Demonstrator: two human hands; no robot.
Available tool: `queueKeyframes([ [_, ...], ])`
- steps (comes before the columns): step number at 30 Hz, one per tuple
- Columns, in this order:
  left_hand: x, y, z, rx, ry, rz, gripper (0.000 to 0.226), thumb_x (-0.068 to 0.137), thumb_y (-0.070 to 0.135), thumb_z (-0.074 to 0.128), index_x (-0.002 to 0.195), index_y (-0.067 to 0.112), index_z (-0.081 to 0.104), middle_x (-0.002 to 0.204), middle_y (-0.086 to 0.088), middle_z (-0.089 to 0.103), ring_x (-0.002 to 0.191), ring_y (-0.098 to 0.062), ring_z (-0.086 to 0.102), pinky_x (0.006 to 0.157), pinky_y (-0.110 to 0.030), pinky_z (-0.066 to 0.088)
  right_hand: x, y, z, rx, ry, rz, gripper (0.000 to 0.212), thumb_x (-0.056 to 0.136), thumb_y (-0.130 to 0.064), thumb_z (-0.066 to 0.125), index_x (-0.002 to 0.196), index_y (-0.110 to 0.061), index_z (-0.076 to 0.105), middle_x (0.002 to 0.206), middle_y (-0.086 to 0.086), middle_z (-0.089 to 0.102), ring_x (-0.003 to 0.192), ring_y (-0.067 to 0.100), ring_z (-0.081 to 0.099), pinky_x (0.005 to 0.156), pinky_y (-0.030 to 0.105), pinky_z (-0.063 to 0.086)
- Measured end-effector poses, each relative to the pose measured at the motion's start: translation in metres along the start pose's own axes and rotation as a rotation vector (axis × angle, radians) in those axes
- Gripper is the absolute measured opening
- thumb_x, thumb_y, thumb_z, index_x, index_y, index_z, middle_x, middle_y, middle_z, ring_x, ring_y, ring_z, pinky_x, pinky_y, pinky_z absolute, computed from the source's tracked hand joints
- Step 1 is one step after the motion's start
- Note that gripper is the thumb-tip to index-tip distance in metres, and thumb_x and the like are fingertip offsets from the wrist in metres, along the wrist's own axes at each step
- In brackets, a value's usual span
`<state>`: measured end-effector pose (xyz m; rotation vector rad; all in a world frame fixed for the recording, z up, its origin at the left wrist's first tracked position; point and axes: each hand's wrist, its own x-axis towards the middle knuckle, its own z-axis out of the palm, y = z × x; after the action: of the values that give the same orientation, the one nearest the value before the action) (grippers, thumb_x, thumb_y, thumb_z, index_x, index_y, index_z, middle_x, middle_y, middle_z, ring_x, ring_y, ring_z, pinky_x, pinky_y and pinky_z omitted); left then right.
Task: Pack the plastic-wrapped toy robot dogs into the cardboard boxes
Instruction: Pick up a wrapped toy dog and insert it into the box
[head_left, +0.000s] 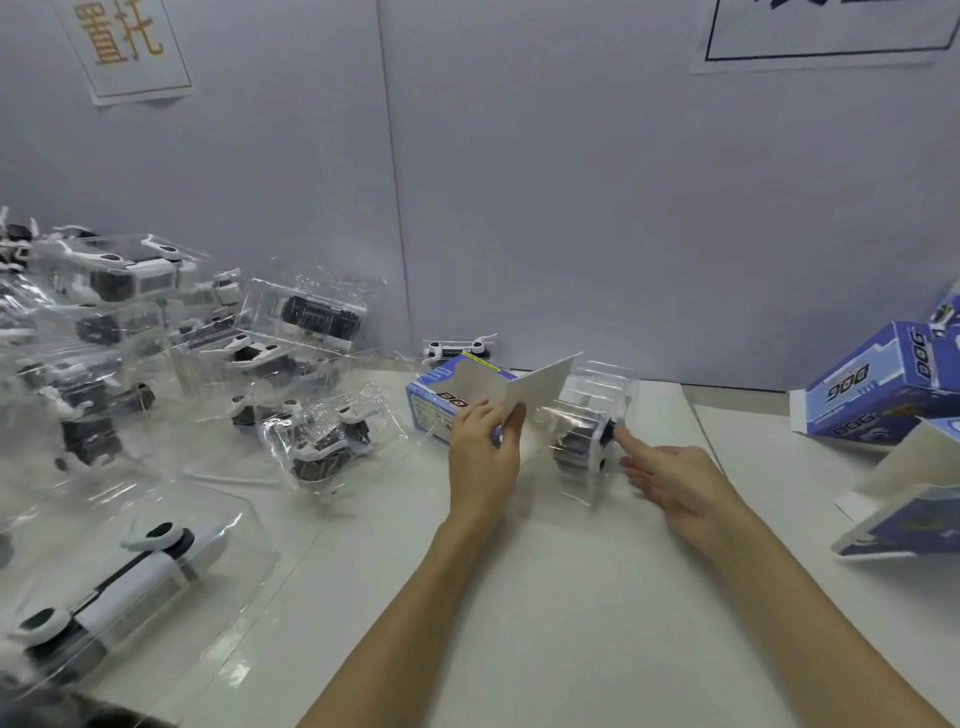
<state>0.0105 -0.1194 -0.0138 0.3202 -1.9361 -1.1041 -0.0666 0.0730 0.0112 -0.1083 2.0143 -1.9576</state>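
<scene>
The step in hand was loading one toy into its carton. The left hand (483, 441) gripped the near open end of a blue cardboard box (441, 402) lying on the table (545, 597), thumb and fingers curled round the box edge and the base of its white flap (540, 387), which stood raised and open toward the right hand. Just beyond that flap lay a plastic-wrapped robot dog (587, 431), its far end at the mouth of the box; how far in it had gone could not be told, because the flap hid the joint. The right hand (670, 478) was released, fingers straight, with the fingertips (623, 439) pressing the near end of the clear wrap as if to push it leftward into the box.

Judged from this, the insertion was only begun. The next move would call for a steady push along the box's length while the left hand braced the carton and kept the flap clear, since the loose wrap looked likely to snag on the edge.

To the left of the left hand a heap of wrapped dogs (156, 364) waited; to the right of the right hand lay more blue boxes (893, 395), one with flaps open.
</scene>
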Motion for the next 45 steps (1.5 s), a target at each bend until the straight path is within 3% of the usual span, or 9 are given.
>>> queueKeyframes([
  [3, -0.001, 0.002, 0.006, -0.009, 0.013, 0.008, 0.022, 0.104, 0.025, 0.063, 0.114, 0.015, 0.08, 0.109, 0.011, 0.07, 0.12, -0.01, 0.046, 0.095, -0.001, 0.028, -0.01, 0.007, 0.019, -0.063, -0.004, -0.056, 0.029, 0.091, -0.034, 0.078, 0.097, -0.006, 0.073, 0.098, 0.008, 0.069, 0.091, 0.019, 0.06, 0.093, 0.038, 0.05],
  [6, 0.001, 0.002, 0.008, -0.002, 0.016, 0.009, 0.023, 0.104, 0.025, 0.063, 0.117, 0.015, 0.079, 0.113, 0.009, 0.071, 0.122, -0.011, 0.046, 0.096, -0.002, 0.027, -0.014, 0.006, 0.028, -0.011, 0.039, -0.063, 0.056, 0.089, -0.04, 0.08, 0.135, -0.014, 0.062, 0.135, 0.01, 0.061, 0.124, 0.025, 0.06, 0.113, 0.046, 0.047],
  [13, -0.001, 0.007, 0.006, -0.074, -0.061, -0.025, 0.022, 0.102, 0.029, 0.065, 0.091, 0.017, 0.079, 0.093, 0.016, 0.065, 0.118, -0.024, 0.053, 0.096, -0.013, 0.036, -0.015, 0.001, 0.023, 0.318, -0.027, -0.027, 0.054, 0.094, -0.004, 0.069, 0.125, -0.042, 0.045, 0.085, 0.006, 0.074, 0.05, 0.012, 0.066, 0.048, 0.029, 0.054],
  [16, 0.004, 0.017, -0.002, -0.116, -0.012, -0.084, 0.037, 0.104, 0.03, 0.063, 0.068, 0.023, 0.059, 0.079, 0.001, 0.057, 0.103, -0.035, 0.055, 0.088, -0.04, 0.042, -0.011, -0.013, -0.011, 0.008, 0.07, -0.216, 0.057, 0.096, -0.007, 0.065, 0.135, -0.042, 0.043, 0.109, 0.011, 0.073, 0.075, 0.019, 0.071, 0.072, 0.036, 0.06],
  [20, 0.008, 0.023, -0.007, -0.155, -0.026, -0.046, 0.053, 0.106, 0.029, 0.06, 0.056, 0.025, 0.043, 0.061, 0.012, 0.045, 0.071, -0.02, 0.041, 0.069, -0.031, 0.029, -0.016, -0.024, -0.067, -0.252, -0.154, -0.223, 0.05, 0.1, -0.019, 0.067, 0.144, -0.032, 0.047, 0.117, 0.022, 0.072, 0.109, 0.033, 0.071, 0.102, 0.053, 0.054],
  [26, 0.005, 0.019, -0.006, -0.097, -0.127, -0.058, 0.054, 0.102, 0.047, 0.056, 0.088, -0.004, 0.067, 0.091, -0.012, 0.065, 0.106, -0.025, 0.054, 0.095, -0.044, 0.046, -0.031, -0.026, -0.061, -0.6, -0.44, -0.246, 0.067, 0.079, -0.033, 0.086, 0.133, -0.061, 0.059, 0.102, -0.004, 0.063, 0.076, 0.007, 0.059, 0.074, 0.013, 0.046],
  [34, 0.001, 0.012, -0.013, 0.06, -0.27, 0.251, 0.039, 0.101, 0.046, 0.058, 0.082, 0.015, 0.072, 0.081, 0.021, 0.066, 0.094, -0.007, 0.058, 0.08, -0.026, 0.045, -0.026, -0.02, -0.055, -0.705, -0.238, -0.324, 0.06, 0.082, -0.034, 0.081, 0.134, -0.054, 0.058, 0.106, -0.008, 0.065, 0.071, -0.007, 0.06, 0.076, 0.017, 0.049],
  [39, -0.007, 0.017, -0.001, 0.071, -0.312, 0.359, 0.034, 0.1, 0.04, 0.056, 0.109, 0.018, 0.081, 0.111, 0.033, 0.067, 0.109, 0.01, 0.06, 0.083, -0.007, 0.042, -0.025, -0.017, -0.057, -0.649, -0.174, -0.286, 0.049, 0.08, -0.032, 0.083, 0.123, -0.046, 0.065, 0.095, -0.01, 0.072, 0.068, -0.003, 0.064, 0.07, 0.021, 0.051],
  [45, -0.007, 0.014, -0.004, 0.188, -0.287, 0.362, 0.029, 0.105, 0.036, 0.057, 0.111, 0.019, 0.08, 0.114, 0.011, 0.076, 0.111, -0.017, 0.068, 0.089, -0.051, 0.054, -0.018, -0.012, -0.059, -0.614, 0.039, -0.285, 0.033, 0.084, -0.011, 0.069, 0.104, -0.036, 0.074, 0.083, -0.006, 0.075, 0.075, 0.007, 0.065, 0.058, 0.017, 0.045],
])
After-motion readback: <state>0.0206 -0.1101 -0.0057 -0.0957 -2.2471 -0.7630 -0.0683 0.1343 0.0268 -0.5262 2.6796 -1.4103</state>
